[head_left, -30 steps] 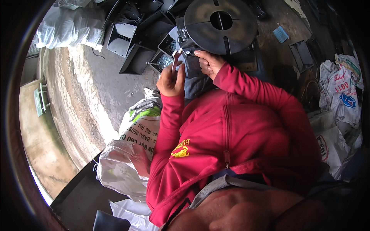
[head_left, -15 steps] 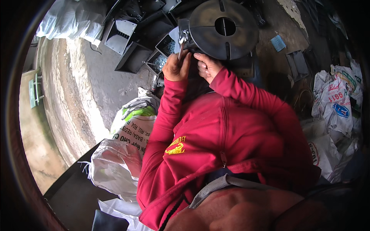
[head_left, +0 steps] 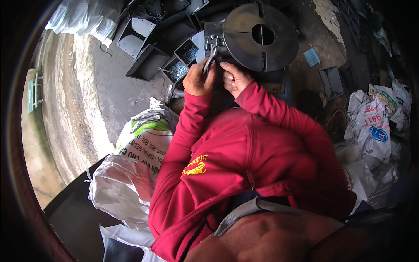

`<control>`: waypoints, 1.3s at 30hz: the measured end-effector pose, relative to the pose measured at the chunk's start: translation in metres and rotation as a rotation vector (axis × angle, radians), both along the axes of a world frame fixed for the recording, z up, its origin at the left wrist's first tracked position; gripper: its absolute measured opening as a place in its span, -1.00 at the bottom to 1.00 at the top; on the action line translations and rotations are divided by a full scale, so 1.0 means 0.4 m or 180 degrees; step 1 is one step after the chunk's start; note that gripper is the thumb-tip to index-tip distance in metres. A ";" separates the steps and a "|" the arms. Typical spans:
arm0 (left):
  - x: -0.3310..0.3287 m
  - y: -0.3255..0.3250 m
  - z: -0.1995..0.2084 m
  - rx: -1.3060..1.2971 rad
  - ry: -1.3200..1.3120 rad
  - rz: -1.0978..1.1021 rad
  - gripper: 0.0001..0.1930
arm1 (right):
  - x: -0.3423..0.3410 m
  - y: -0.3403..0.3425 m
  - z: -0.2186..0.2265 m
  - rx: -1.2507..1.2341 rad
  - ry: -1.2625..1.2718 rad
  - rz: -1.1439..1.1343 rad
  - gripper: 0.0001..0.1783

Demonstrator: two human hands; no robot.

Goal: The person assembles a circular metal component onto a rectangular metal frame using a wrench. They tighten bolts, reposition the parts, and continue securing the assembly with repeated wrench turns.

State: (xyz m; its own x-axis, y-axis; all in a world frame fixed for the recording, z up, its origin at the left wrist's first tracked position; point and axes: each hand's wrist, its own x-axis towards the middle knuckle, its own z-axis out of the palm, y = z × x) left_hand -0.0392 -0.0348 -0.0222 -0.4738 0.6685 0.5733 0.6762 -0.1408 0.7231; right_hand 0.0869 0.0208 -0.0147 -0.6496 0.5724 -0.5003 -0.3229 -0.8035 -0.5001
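Note:
My left hand (head_left: 198,79) is closed round the shaft of a metal wrench (head_left: 211,59), whose upper end meets bolts on a dark metal bracket (head_left: 214,38). Beside that bracket is a round, dark metal disc (head_left: 239,41) with a hole in its middle and slots toward its rim. My right hand (head_left: 235,78) is curled just below the disc's near edge, thumb pressed toward the bracket's lower side. What its fingers grip, if anything, is hidden. Both forearms are in red sleeves.
Left of the wrench, two small bins (head_left: 176,71) hold shiny small hardware. An open dark metal box (head_left: 148,63) lies farther left. Printed white sacks (head_left: 142,139) stand near my left arm, and more sacks (head_left: 371,118) lie at the right. A blue piece (head_left: 311,57) rests on the floor.
The wrench has swung, its upper end now leaning farther right. The disc and bracket appear shifted right and slightly down as the whole view moves. Both hands keep nearly the same place and grip.

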 end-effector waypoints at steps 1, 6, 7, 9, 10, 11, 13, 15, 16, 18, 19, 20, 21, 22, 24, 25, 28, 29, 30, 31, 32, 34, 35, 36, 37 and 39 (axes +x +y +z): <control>0.009 -0.014 0.012 -0.0295 -0.0203 0.0135 -0.76 | 0.000 0.000 -0.002 -0.0029 0.0015 -0.0018 -0.71; 0.003 -0.001 0.002 -0.0076 -0.0090 -0.0031 -0.79 | -0.002 -0.002 0.000 0.0000 -0.0047 0.0011 -0.70; 0.003 0.000 0.003 -0.0079 -0.0149 -0.0099 -0.79 | -0.003 -0.003 0.000 0.0006 -0.0072 -0.0005 -0.70; 0.001 0.002 0.010 -0.0076 -0.0258 -0.0230 -0.81 | -0.001 -0.001 -0.008 -0.0006 -0.0043 0.0010 -0.76; -0.003 0.001 0.003 -0.0046 -0.0250 -0.0259 -0.81 | -0.001 0.000 -0.011 -0.0008 -0.0024 0.0020 -0.79; -0.008 -0.003 -0.011 -0.0015 -0.0242 -0.0286 -0.81 | 0.000 0.001 -0.012 -0.0019 0.0007 0.0016 -0.79; -0.004 -0.005 -0.003 -0.0204 -0.0370 -0.0186 -0.83 | 0.001 0.003 -0.014 -0.0033 0.0060 -0.0009 -0.78; 0.011 -0.029 0.017 -0.0678 -0.0633 0.0096 -0.84 | 0.001 0.001 -0.018 -0.0019 0.0040 0.0013 -0.78; 0.011 -0.027 0.020 -0.0647 -0.0608 0.0082 -0.84 | 0.000 -0.002 -0.019 -0.0024 0.0032 0.0028 -0.78; 0.008 -0.018 0.018 -0.0580 -0.0564 0.0055 -0.83 | -0.003 -0.001 -0.014 0.0046 -0.0003 0.0040 -0.77; 0.003 -0.014 0.009 -0.0459 -0.0570 -0.0063 -0.83 | -0.004 -0.001 -0.013 0.0083 -0.0022 0.0048 -0.77; -0.003 -0.011 -0.006 -0.0337 -0.0575 -0.0180 -0.82 | -0.004 -0.002 -0.016 0.0067 -0.0018 0.0055 -0.77; -0.009 -0.007 -0.016 -0.0201 -0.0572 -0.0305 -0.82 | -0.003 0.001 -0.018 0.0067 -0.0008 0.0054 -0.76; -0.016 -0.006 -0.023 -0.0219 -0.0539 -0.0377 -0.81 | -0.003 0.003 -0.020 0.0067 0.0002 0.0055 -0.76; -0.027 -0.003 -0.020 -0.0249 -0.0464 -0.0518 -0.80 | -0.002 0.004 -0.018 0.0048 0.0014 0.0025 -0.76; -0.019 -0.006 -0.011 -0.0171 -0.0527 -0.0414 -0.80 | -0.002 0.005 -0.017 0.0042 0.0024 0.0010 -0.76; 0.006 -0.020 0.013 -0.0283 -0.0655 -0.0142 -0.79 | -0.002 -0.001 -0.022 -0.0060 0.0066 0.0023 -0.76; 0.000 -0.017 0.015 -0.0533 -0.0643 -0.0074 -0.78 | -0.002 0.003 -0.022 -0.0031 0.0054 0.0024 -0.76; -0.005 -0.020 0.013 -0.0795 -0.0629 0.0008 -0.78 | -0.005 0.004 -0.022 -0.0016 0.0045 0.0039 -0.77; -0.009 -0.015 -0.001 -0.0256 -0.0455 -0.0150 -0.79 | -0.006 0.004 -0.024 -0.0001 0.0037 0.0051 -0.77; -0.012 -0.015 -0.005 -0.0245 -0.0453 -0.0237 -0.79 | -0.006 0.003 -0.027 -0.0026 0.0061 0.0070 -0.77; -0.021 -0.010 -0.004 -0.0190 -0.0445 -0.0431 -0.80 | -0.003 0.008 -0.028 -0.0041 0.0112 0.0089 -0.78; -0.027 -0.012 -0.004 -0.0209 -0.0363 -0.0465 -0.80 | -0.003 0.009 -0.028 -0.0035 0.0131 0.0086 -0.78; -0.033 -0.017 -0.003 -0.0225 -0.0283 -0.0495 -0.79 | -0.003 0.010 -0.026 -0.0025 0.0147 0.0087 -0.78; -0.036 -0.021 0.000 -0.0240 -0.0202 -0.0526 -0.79 | -0.003 0.012 -0.025 -0.0015 0.0165 0.0087 -0.77; -0.001 -0.028 0.013 -0.0139 -0.0400 -0.0215 -0.78 | 0.000 0.003 -0.018 -0.0057 0.0074 0.0066 -0.77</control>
State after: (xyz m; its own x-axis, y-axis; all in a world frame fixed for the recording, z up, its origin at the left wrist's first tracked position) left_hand -0.0398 -0.0460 -0.0168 -0.4932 0.7242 0.4819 0.5701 -0.1493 0.8079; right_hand 0.0869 0.0220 -0.0218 -0.6728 0.5499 -0.4949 -0.3177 -0.8189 -0.4780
